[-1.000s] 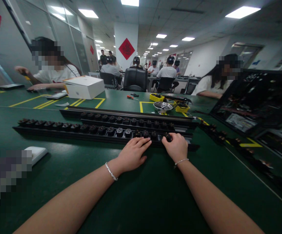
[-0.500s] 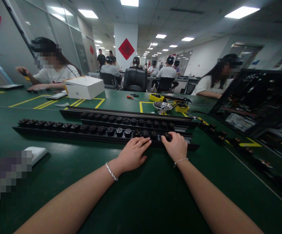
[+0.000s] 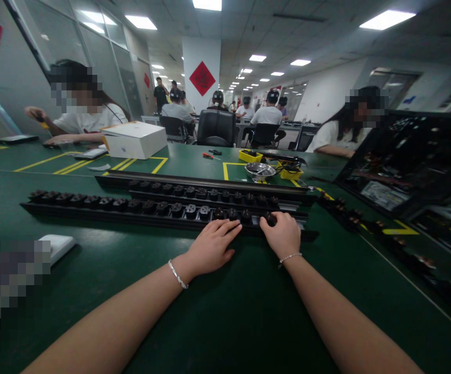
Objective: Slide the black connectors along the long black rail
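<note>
A long black channel strip [image 3: 132, 217] lies across the table, carrying a row of black socket modules [image 3: 176, 209]. My left hand [image 3: 212, 246] rests against its front edge with the fingers stretched out flat, holding nothing. To the right, my right hand [image 3: 282, 232] has thumb and fingers closed round one black socket module [image 3: 271, 220] at the strip's right part; the fingers partly hide it. A short bare stretch separates this module from its left neighbour. Behind lies a second black strip [image 3: 104, 181] beside another row of modules [image 3: 213, 195].
Loose modules [image 3: 377, 226] run in a line down the right, near a large dark open case [image 3: 400, 161]. Farther back are a metal bowl [image 3: 260, 171], yellow bins [image 3: 250, 156], a screwdriver [image 3: 209, 155] and a white box [image 3: 136, 140]. Co-workers sit left and right.
My right hand has shifted very slightly to the right and down, along with the module in its fingers. The left hand stays where it was.
</note>
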Demonstrator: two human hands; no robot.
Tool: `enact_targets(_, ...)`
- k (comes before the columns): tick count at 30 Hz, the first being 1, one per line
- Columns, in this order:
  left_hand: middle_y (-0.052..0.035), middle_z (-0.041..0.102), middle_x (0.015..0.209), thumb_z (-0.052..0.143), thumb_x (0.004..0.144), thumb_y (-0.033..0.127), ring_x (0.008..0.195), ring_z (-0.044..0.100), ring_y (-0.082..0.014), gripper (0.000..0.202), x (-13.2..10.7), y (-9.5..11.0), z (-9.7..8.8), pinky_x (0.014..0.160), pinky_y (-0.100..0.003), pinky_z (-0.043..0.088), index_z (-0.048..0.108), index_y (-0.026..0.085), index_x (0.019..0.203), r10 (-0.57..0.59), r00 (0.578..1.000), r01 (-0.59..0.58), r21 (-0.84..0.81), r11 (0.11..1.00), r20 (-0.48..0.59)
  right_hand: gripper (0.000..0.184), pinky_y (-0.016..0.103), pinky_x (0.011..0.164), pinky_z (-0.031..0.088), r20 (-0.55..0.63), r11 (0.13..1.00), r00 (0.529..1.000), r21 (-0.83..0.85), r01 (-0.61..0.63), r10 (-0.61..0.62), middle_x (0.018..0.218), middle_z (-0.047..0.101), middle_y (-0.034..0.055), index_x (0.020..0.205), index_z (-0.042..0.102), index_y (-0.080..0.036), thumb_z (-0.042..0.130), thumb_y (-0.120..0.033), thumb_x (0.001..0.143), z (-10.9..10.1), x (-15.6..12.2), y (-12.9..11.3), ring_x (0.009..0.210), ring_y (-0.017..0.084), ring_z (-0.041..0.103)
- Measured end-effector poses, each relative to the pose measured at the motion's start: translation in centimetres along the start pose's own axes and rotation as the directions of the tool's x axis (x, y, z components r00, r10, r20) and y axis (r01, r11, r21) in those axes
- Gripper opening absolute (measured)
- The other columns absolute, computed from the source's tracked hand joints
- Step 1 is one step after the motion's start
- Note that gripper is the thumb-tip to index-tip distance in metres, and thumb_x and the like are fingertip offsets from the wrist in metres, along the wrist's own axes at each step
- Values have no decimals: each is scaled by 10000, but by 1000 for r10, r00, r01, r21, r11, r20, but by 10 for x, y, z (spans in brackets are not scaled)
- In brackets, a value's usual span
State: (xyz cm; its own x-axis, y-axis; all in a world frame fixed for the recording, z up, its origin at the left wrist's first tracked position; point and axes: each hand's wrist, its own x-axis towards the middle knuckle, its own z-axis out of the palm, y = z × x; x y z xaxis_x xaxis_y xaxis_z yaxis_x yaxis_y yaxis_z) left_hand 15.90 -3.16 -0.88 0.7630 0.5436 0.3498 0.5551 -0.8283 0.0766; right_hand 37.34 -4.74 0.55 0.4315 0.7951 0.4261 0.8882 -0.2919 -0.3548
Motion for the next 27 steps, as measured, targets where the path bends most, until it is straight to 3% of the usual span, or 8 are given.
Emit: enact_targets(27,-18,353,1476,527,830,317,1307,327,-242,637,0,0,-2,1087,-394,259,305,229,1420,-3,1000,3,1,1000,10,349,369,790,355,4,998,999,-34,-44,44,950,623,104,927,662,-178,495,-446,779,-3,0,0,937,258,519)
